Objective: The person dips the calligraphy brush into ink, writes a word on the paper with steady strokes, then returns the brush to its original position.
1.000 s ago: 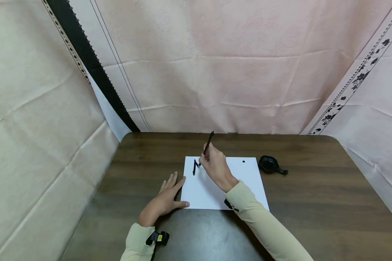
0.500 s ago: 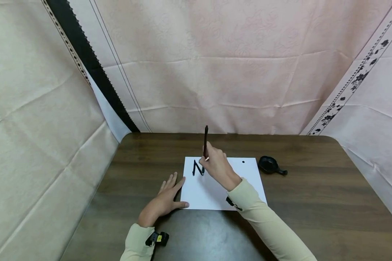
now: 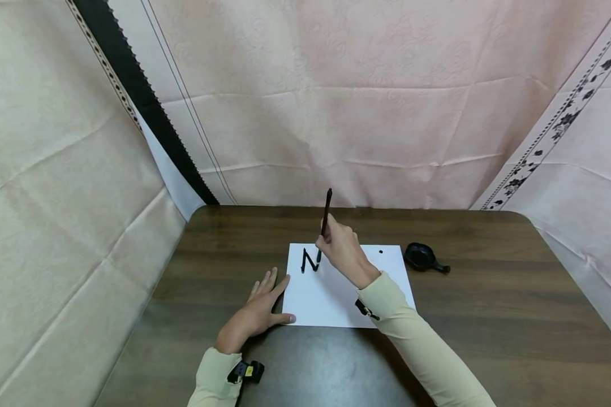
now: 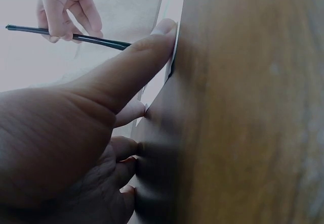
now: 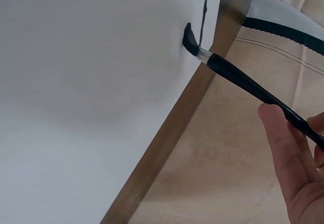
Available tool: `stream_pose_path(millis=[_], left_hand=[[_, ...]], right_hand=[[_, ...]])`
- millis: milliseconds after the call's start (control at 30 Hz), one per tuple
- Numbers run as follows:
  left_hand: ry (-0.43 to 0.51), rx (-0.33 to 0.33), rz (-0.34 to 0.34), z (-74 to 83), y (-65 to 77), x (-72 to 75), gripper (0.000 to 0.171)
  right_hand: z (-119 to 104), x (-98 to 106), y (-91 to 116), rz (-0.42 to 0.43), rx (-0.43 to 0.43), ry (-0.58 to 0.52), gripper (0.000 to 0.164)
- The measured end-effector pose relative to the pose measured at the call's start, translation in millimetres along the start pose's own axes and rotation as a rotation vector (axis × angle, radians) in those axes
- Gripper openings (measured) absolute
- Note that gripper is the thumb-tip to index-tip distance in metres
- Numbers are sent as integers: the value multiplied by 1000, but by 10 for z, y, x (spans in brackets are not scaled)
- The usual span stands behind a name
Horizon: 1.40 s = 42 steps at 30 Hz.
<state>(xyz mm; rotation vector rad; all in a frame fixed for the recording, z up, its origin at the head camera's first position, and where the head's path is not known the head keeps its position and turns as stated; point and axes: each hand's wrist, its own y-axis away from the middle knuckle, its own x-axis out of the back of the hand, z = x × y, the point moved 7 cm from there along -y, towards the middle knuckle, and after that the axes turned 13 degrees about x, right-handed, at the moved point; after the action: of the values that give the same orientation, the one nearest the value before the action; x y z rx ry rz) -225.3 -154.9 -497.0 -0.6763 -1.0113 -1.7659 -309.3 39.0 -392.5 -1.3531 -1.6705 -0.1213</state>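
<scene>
My right hand (image 3: 342,249) pinches a black-handled ink brush (image 3: 327,210) between thumb and fingers. Its dark, ink-soaked bristles (image 5: 190,40) bend against the white paper (image 3: 318,305) in the right wrist view. Black strokes shaped like an N (image 3: 309,261) stand at the sheet's upper left, with the brush on their right side. My left hand (image 3: 256,312) lies at the paper's left edge, fingers spread. Its thumb (image 4: 147,52) rests on the sheet's lower left corner, and the other fingers reach past the edge onto the table.
To the right of the paper sits a small black ink dish (image 3: 418,256) with a short handle. A small black dot (image 3: 381,251) marks the sheet's upper right. Hanging cloth (image 3: 387,141) rises behind the wooden table (image 3: 489,294) and along both sides.
The brush has gone down the diagonal stroke, then turned up and slightly right, leaving the start of a third stroke. My left hand stays still on the paper.
</scene>
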Motion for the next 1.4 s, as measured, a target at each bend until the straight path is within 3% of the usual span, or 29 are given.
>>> stream_pose_path(millis=[267,800,1067,1400], left_hand=[[6,-1,-2,4,14,14,95],[11,-8,1,3,9,19,95],[13,-11,2,9,3,20,95],[19,-1,-1,15,24,24,95]], right_hand=[[81,-14,-30,84,41,3,12],[151,-49,22,165,57,-5,11],[118,80,148,289,100,-47,14],[138,86,209,285,116,-51,15]])
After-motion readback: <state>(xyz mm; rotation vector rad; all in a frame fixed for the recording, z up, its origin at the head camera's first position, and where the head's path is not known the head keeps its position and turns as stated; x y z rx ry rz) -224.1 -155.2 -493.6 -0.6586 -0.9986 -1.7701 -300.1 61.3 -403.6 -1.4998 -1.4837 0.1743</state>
